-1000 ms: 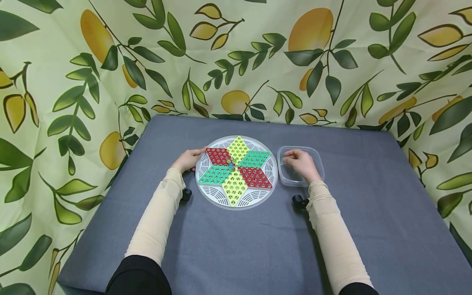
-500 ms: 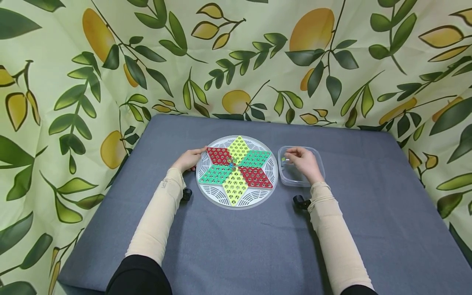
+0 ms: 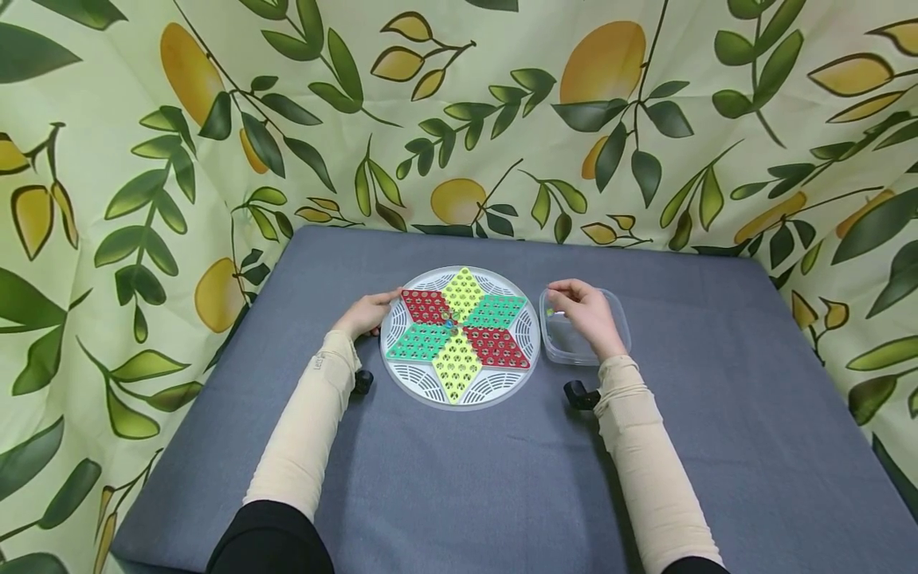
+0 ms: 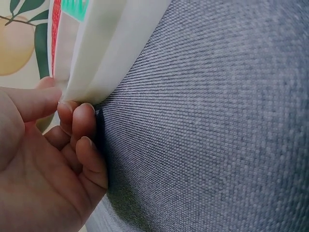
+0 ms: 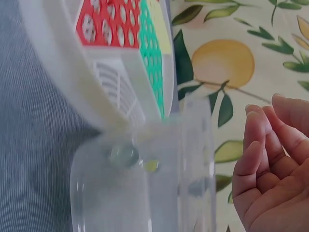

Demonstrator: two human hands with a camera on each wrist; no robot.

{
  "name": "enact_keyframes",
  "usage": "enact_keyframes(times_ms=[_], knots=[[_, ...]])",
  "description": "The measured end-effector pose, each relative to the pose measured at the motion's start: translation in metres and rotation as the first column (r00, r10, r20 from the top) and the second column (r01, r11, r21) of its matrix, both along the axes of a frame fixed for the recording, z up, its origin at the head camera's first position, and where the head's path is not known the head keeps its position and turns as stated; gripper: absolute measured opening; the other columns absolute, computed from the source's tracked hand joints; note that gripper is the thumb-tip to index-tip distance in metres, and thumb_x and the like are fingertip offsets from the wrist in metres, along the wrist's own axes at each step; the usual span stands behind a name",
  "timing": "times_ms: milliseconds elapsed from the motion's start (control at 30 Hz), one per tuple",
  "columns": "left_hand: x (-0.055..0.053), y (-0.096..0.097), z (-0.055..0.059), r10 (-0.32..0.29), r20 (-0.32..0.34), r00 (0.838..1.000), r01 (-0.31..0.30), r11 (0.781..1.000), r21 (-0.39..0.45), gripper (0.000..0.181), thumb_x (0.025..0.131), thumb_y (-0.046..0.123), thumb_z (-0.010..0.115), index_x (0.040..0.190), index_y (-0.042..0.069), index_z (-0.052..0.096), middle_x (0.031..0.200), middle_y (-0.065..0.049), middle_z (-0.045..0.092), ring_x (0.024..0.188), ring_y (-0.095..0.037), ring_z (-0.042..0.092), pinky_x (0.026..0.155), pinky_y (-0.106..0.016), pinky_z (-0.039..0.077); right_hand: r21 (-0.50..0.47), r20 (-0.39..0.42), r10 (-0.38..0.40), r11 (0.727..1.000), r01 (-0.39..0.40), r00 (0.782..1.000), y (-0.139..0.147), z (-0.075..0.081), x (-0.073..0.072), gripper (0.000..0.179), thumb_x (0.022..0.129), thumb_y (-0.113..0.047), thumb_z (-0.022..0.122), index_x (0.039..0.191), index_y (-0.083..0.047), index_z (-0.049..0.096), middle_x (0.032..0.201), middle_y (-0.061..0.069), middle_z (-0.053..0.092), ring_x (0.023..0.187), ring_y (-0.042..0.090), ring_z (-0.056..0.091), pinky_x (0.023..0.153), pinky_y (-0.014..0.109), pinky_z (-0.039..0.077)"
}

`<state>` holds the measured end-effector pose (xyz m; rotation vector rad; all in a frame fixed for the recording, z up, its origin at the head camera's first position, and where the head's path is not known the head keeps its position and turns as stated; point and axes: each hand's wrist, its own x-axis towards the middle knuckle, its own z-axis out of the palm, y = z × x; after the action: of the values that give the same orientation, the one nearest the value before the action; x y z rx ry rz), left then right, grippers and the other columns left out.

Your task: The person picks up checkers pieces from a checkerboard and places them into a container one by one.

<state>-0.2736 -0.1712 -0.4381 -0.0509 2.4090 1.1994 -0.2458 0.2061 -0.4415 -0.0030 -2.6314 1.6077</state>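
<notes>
A round Chinese checkers board (image 3: 459, 339) with red, yellow and green star points lies on the table. My left hand (image 3: 366, 313) grips its left rim; in the left wrist view the thumb is above the white rim (image 4: 104, 53) and fingers are curled beneath it. A few small glass marbles (image 3: 450, 324) sit at the board's middle. My right hand (image 3: 586, 315) is over the clear plastic box (image 3: 570, 351), thumb and fingertips drawn together. Whether something is between them is hidden. Inside the box, the right wrist view shows a clear marble (image 5: 124, 154) and a yellow-green spot (image 5: 151, 166).
A grey-blue cloth (image 3: 445, 486) covers the table. The box stands close against the board's right side. Behind and at the sides hangs a curtain (image 3: 459, 119) printed with leaves and fruit. Each wrist carries a small black camera (image 3: 579, 395).
My right hand, lower in the box a second ago, has lifted slightly and its fingertips have moved toward the box's far left corner. The left hand keeps its hold on the board.
</notes>
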Motion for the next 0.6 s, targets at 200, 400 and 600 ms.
enact_keyframes(times_ms=[200, 400, 600], knots=[[0.0, 0.002, -0.001, 0.026, 0.009, 1.0, -0.026, 1.0, 0.005, 0.046, 0.099, 0.022, 0.039, 0.144, 0.032, 0.034, 0.143, -0.013, 0.044, 0.047, -0.011, 0.037, 0.049, -0.024, 0.037, -0.067, 0.013, 0.048, 0.997, -0.047, 0.999, -0.026, 0.021, 0.013, 0.04, 0.088, -0.04, 0.062, 0.114, -0.009, 0.064, 0.1, 0.011, 0.067, 0.079, 0.011, 0.059, 0.071, 0.036, 0.049], [0.0, 0.001, 0.0, 0.007, -0.007, 1.0, -0.007, 0.999, -0.04, 0.046, 0.1, 0.023, 0.036, 0.144, 0.033, 0.033, 0.147, -0.012, 0.039, 0.049, -0.012, 0.038, 0.049, -0.024, 0.037, -0.086, 0.063, 0.12, 0.99, -0.115, 0.991, -0.054, 0.035, 0.019, 0.038, 0.091, -0.031, 0.059, 0.117, -0.003, 0.061, 0.108, 0.02, 0.064, 0.09, 0.025, 0.061, 0.087, 0.049, 0.048], [0.0, -0.001, 0.0, -0.002, -0.007, 1.0, 0.001, 0.999, -0.034, 0.047, 0.099, 0.021, 0.036, 0.145, 0.032, 0.033, 0.146, -0.013, 0.04, 0.05, -0.012, 0.038, 0.049, -0.024, 0.037, -0.064, 0.077, 0.179, 0.983, -0.174, 0.981, -0.077, 0.028, 0.017, 0.033, 0.091, -0.026, 0.059, 0.115, -0.003, 0.062, 0.103, 0.016, 0.066, 0.092, 0.033, 0.062, 0.083, 0.046, 0.05]])
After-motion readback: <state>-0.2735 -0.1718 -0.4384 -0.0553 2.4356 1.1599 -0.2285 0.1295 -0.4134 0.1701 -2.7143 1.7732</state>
